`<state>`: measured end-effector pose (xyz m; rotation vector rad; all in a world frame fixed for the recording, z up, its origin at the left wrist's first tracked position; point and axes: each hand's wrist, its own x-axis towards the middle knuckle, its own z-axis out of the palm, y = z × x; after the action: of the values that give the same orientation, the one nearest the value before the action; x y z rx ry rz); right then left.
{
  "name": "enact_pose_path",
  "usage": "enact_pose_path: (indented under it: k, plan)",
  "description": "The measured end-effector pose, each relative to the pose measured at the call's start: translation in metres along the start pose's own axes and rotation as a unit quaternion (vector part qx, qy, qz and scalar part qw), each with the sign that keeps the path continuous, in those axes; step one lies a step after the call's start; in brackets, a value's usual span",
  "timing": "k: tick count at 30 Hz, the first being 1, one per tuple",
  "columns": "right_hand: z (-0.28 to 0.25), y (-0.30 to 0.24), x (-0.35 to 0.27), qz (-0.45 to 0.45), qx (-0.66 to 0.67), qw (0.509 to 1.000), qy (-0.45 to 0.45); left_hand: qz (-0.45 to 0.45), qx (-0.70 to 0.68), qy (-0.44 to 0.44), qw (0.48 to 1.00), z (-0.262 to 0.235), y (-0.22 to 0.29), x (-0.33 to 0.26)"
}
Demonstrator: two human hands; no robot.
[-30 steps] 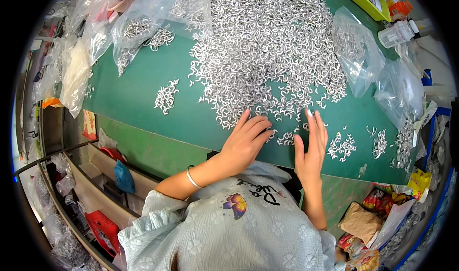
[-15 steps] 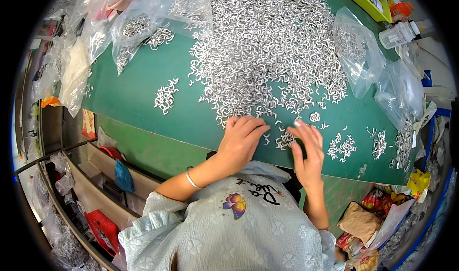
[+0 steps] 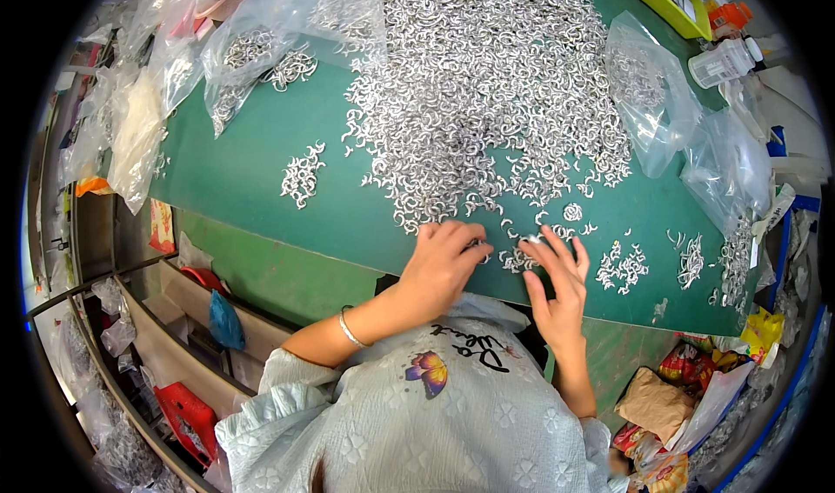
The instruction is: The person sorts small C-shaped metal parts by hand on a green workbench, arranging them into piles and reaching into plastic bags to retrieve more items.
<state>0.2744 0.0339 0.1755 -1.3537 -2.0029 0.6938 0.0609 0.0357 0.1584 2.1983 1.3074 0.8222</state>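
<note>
A broad heap of small curved silver metal pieces [image 3: 487, 84] covers the middle of the green table [image 3: 235, 163]. At the heap's near edge, my left hand [image 3: 442, 263] is closed, its fingers curled and pressed together. Silver shows by its fingertips, but what they pinch is too small to make out. My right hand [image 3: 561, 284] has its thumb and fingers apart. Its fingertips rest over a small cluster of the same pieces [image 3: 517, 260], partly hiding it. Just beyond that hand lies a little round group of pieces [image 3: 572, 212].
Small separate piles lie at left [image 3: 302, 176] and right [image 3: 622, 267]. Clear plastic bags with pieces stand at the far left [image 3: 248, 58] and right [image 3: 644, 84]. A yellow-green tray [image 3: 665, 6] and a white bottle [image 3: 724, 63] are at the back right. Shelving [image 3: 200, 319] stands at left.
My left hand has drawn back slightly from the heap toward me, its fingers more curled. My right hand has dipped slightly nearer, its fingers still apart over the small cluster.
</note>
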Motion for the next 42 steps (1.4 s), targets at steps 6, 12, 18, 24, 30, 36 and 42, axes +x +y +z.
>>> enact_pose_path:
  k: [6, 12, 18, 24, 30, 36, 42]
  plan:
    - [-0.003, 0.000, -0.004, -0.014, -0.036, 0.999, -0.013, 0.010, 0.008, 0.010, 1.000, 0.003, 0.003, 0.007]
    - [-0.009, 0.008, -0.015, 0.042, -0.035, 0.996, 0.077, 0.029, 0.030, -0.004, 0.999, 0.006, 0.005, 0.006]
    - [-0.004, 0.010, -0.017, 0.023, -0.045, 0.997, 0.056, 0.061, 0.029, -0.060, 0.996, 0.010, 0.015, 0.006]
    - [-0.006, 0.011, -0.010, 0.078, -0.083, 0.990, 0.084, 0.033, 0.035, -0.031, 0.998, 0.006, 0.010, 0.005]
    - [-0.003, 0.006, -0.012, 0.049, -0.048, 0.997, 0.034, 0.038, 0.034, -0.059, 0.997, 0.016, 0.019, 0.006]
    - [-0.011, 0.008, -0.018, 0.021, -0.051, 0.998, -0.001, 0.038, 0.019, -0.024, 0.999, 0.006, 0.009, 0.004]
    - [-0.010, 0.004, -0.012, 0.032, -0.063, 0.997, 0.018, 0.095, 0.001, -0.104, 0.990, 0.021, 0.027, 0.004]
